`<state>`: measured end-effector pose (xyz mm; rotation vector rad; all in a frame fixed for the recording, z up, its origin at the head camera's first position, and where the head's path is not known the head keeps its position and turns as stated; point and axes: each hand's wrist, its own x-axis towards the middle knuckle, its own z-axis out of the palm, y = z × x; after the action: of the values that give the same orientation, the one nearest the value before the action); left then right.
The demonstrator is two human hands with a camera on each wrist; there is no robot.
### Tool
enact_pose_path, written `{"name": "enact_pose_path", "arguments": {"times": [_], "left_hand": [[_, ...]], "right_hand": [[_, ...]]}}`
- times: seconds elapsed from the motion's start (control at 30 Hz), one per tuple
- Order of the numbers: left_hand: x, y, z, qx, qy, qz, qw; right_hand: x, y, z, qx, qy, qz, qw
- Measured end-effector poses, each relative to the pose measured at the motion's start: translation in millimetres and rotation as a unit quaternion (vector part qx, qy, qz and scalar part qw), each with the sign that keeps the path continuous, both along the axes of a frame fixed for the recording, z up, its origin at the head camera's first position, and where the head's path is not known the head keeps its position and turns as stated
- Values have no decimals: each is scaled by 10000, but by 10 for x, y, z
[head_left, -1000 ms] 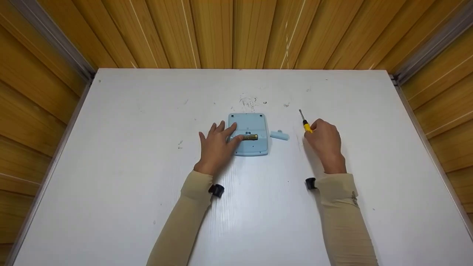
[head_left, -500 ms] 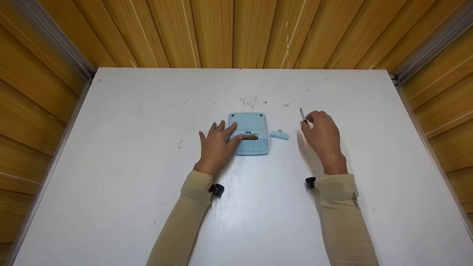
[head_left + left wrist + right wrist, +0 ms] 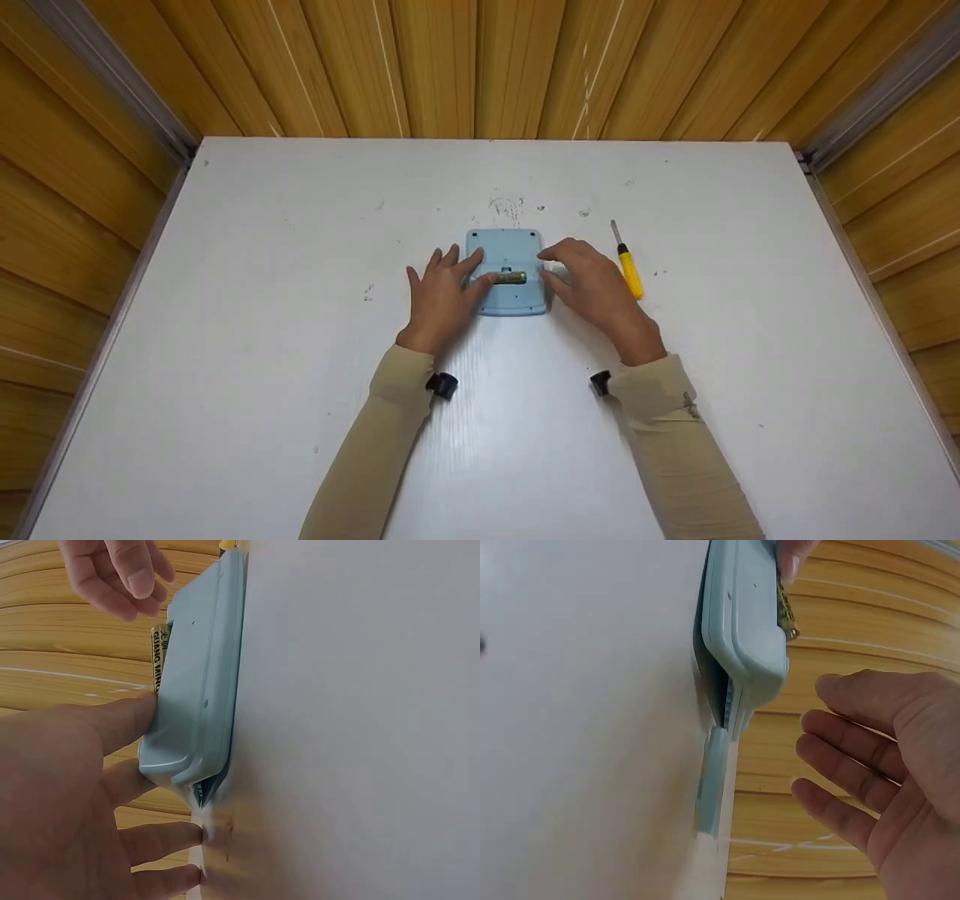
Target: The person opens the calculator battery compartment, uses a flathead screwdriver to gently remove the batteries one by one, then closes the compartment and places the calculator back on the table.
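Bracing the blue device (image 3: 504,249), head view: the left hand (image 3: 444,300) spreads over its left side, fingers extended and wrapped round nothing, thumb at one end of the gold battery (image 3: 511,278).
Device's place, head view: around the middle of the white table (image 3: 247,315), the battery lying across its lower half.
Right hand (image 3: 600,289), head view: thumb and index finger parted at the device's right edge, with no object seen in their grasp; the blue cover (image 3: 556,268) shows partly between them.
Screwdriver (image 3: 630,275), head view: set down just right of that hand, tip pointing away from the person.
Battery, left wrist view: it stands proud of the shell; the left thumb meets one end, while the other end is free, with the right fingertips near it but apart.
Cover, right wrist view: it lies on the table just beside the device; the right fingers, half bent with a gap to the thumb, do not touch it.
Good handling: the step in hand seems to be work at the battery. Best keep the left palm light but steady so the device cannot slide, pinch the free end squarely, and avoid nudging the cover underneath.
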<state>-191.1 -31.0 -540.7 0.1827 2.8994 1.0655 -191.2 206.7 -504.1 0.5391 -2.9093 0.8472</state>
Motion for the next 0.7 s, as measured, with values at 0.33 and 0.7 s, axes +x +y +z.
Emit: {"name": "enact_pose_path", "arguments": {"times": [0.33,0.7], "left_hand": [[-18,-2,-4,-172,156,-31,9997],[-27,-10,-7,-233,113,-88,9996]], "right_hand": [[12,-224,-84,199,669,899,9935],[-29,-332,-119,385,756,856,9927]]}}
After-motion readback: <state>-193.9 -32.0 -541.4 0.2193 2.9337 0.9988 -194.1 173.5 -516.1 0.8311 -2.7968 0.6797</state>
